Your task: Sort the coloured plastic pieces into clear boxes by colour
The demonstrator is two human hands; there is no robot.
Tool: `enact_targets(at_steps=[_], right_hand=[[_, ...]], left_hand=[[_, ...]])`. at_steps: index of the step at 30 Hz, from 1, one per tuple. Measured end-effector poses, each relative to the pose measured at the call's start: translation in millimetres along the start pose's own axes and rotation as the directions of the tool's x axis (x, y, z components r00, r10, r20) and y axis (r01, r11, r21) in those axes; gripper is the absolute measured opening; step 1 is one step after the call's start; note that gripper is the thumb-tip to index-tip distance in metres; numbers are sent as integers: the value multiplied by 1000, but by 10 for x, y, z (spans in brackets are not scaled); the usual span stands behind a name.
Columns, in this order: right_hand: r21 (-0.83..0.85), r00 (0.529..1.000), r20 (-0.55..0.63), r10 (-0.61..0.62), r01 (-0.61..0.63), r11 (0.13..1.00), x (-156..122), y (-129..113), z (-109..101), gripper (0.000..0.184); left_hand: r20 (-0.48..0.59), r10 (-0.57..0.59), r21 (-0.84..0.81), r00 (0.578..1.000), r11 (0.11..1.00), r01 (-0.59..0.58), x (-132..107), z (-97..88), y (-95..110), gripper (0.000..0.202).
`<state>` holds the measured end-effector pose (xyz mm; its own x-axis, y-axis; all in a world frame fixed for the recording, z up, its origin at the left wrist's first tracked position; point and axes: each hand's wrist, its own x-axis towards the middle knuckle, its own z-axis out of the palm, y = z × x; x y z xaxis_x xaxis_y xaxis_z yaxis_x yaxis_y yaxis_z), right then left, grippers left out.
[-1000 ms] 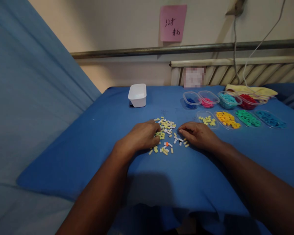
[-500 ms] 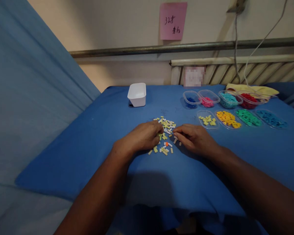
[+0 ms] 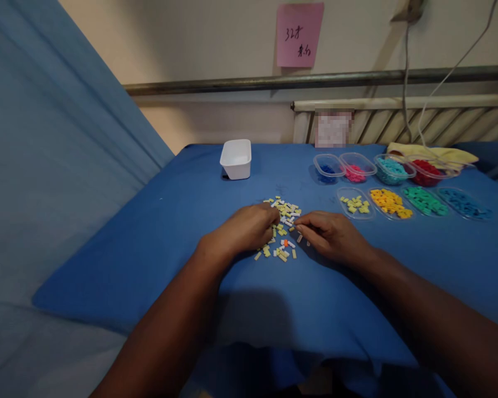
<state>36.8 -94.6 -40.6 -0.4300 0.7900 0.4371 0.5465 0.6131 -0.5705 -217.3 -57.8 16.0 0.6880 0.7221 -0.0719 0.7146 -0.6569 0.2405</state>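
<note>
Small pale-yellow and white toy bricks [image 3: 289, 209] lie scattered on the blue cloth, with one orange brick [image 3: 286, 243] among them. My left hand [image 3: 253, 226] rests at the left side of the pile, its fingers curled down into the bricks. What those fingers hold, if anything, is hidden. From the right, my right hand [image 3: 326, 232] reaches to the pile's edge with thumb and forefinger pinched together. Any piece in that pinch is too small to make out. A few loose bricks lie below its fingertips, partly in shadow.
A white plastic tub [image 3: 236, 160] stands behind the pile. At right, clear tubs hold dark-blue [image 3: 327, 174], pink [image 3: 354, 173], turquoise [image 3: 392, 168] and red pieces [image 3: 426, 172]. Shallow lids before them carry pale-yellow [image 3: 355, 204], orange-yellow [image 3: 390, 203], green [image 3: 425, 200] and blue pieces [image 3: 465, 203].
The whole scene sits slightly farther right in the picture, as the camera has turned a little. Both hands keep almost the same pose at the pile.
</note>
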Motion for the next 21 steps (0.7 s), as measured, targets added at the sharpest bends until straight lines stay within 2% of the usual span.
enact_targets(at_steps=[3, 6, 7, 9, 11, 13, 15, 16, 18, 20, 21], right_hand=[[52, 999, -38, 32, -30, 998, -2, -6, -8, 21], [246, 974, -81, 212, -186, 951, 14, -70, 20, 21], [364, 950, -63, 305, -262, 894, 27, -105, 39, 23], [606, 892, 56, 449, -387, 694, 64, -177, 92, 33], [745, 855, 196, 481, -449, 494, 106, -220, 149, 39], [788, 844, 253, 472, -463, 405, 138, -209, 192, 40], [780, 843, 222, 490, -455, 430, 142, -160, 193, 40], [753, 845, 181, 503, -448, 482, 131, -133, 171, 39], [633, 869, 92, 485, -427, 646, 80, -108, 76, 33], [459, 924, 124, 362, -376, 805, 7, -140, -64, 25], [385, 942, 207, 263, -326, 863, -30, -175, -137, 22]], left_hand=[[-59, -16, -158, 998, 987, 6, -26, -47, -19, 28], [-134, -60, -387, 989, 922, 4, -18, -51, 1, 23], [-154, -66, -460, 986, 888, -13, -2, -32, 15, 20], [-202, -55, -561, 978, 825, -69, 48, 39, 48, 13], [-248, -45, -588, 968, 801, -113, 112, 130, 75, 11], [-283, -63, -582, 957, 804, -119, 171, 209, 87, 11], [-296, -91, -574, 951, 812, -101, 213, 255, 83, 12], [-305, -100, -567, 947, 818, -96, 226, 265, 75, 13], [-349, -112, -528, 930, 844, -96, 238, 264, 50, 15], [-423, -134, -494, 896, 863, -104, 238, 249, 16, 17], [-455, -148, -492, 878, 864, -109, 236, 239, -1, 18]])
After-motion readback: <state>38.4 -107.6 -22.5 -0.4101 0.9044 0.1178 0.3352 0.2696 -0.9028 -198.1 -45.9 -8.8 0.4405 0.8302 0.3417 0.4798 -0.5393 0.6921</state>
